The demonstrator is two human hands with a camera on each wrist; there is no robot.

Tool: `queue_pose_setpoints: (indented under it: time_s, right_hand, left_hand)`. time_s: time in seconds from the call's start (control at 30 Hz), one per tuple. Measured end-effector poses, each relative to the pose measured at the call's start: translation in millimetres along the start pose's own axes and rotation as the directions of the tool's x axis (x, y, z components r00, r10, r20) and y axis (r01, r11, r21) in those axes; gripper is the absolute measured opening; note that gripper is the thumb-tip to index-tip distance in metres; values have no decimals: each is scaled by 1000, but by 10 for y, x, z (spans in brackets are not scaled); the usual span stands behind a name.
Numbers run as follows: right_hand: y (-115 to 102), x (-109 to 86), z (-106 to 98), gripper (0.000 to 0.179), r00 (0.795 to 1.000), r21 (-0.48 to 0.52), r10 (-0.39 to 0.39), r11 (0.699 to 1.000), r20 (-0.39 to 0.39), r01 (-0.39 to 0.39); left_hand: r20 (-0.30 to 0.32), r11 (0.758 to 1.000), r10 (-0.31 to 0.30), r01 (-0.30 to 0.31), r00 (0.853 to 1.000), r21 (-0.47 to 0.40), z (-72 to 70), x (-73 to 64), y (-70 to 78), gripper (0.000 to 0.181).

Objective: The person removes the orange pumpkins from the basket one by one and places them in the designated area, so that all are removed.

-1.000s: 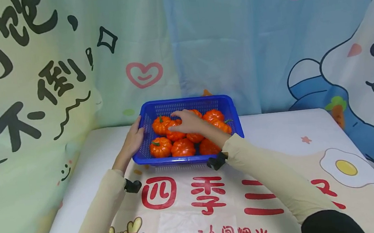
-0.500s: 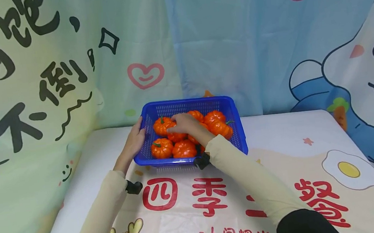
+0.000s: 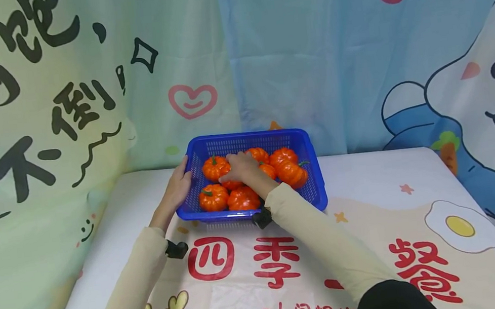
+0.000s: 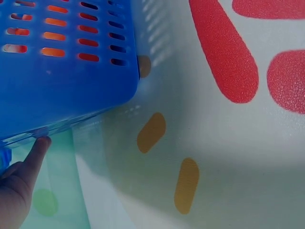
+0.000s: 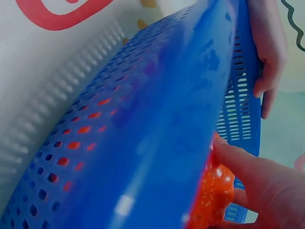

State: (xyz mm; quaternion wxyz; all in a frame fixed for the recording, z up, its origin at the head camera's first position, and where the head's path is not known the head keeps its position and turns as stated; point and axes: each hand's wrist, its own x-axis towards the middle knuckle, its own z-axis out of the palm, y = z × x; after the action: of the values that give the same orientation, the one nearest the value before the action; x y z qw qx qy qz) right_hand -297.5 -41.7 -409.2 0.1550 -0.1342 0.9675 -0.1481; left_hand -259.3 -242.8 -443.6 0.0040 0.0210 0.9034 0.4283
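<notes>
In the head view a blue plastic basket point(image 3: 317, 187) with slotted walls holds several small shiny orange pumpkins. My right hand point(image 3: 243, 169) reaches inside over the middle-left part and grips a pumpkin point(image 3: 231, 184), which it mostly covers. The right wrist view shows the thumb and fingers on opposite sides of that pumpkin point(image 5: 214, 191), behind the near wall. My left hand point(image 3: 178, 185) rests against the basket's left side, its fingers mostly straight. One straight finger point(image 4: 35, 157) touches the outer wall in the left wrist view.
Around the held one lie other pumpkins, including a front-left pumpkin point(image 3: 213, 197) and a right-hand pumpkin point(image 3: 292, 173). The basket stands near the back of a table covered by a printed cloth point(image 3: 227, 299). A printed curtain point(image 3: 282, 58) hangs behind it.
My right hand has shifted left and lower among the pumpkins, its forearm swinging left, and now grips one. My left hand stays at the basket's side.
</notes>
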Motion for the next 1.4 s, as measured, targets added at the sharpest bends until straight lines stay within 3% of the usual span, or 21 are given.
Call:
queue_pose_setpoints:
  time_s: [0.27, 0.7, 0.97, 1.17, 1.4]
  right_hand:
    - [-23, -1, 7, 71, 999, 15, 13, 1000, -32, -12]
    - [23, -113, -177, 61, 993, 10, -94, 995, -75, 95]
    - [74, -164, -248, 61, 992, 39, -91, 995, -88, 94]
    - [127, -220, -283, 60, 986, 121, -129, 982, -109, 142]
    - [308, -428, -289, 65, 982, 265, -129, 951, -140, 162]
  left_hand:
    - [-8, 1000, 7, -7, 1000, 3, -5, 4, 18, 57]
    - [-5, 1000, -7, 7, 1000, 22, 3, -32, 5, 58]
    - [3, 1000, -10, 10, 1000, 28, -10, -3, -15, 58]
    - [-5, 999, -10, 10, 1000, 34, -16, 9, -10, 58]
    - [-2, 1000, -10, 10, 1000, 15, 3, -10, 11, 57]
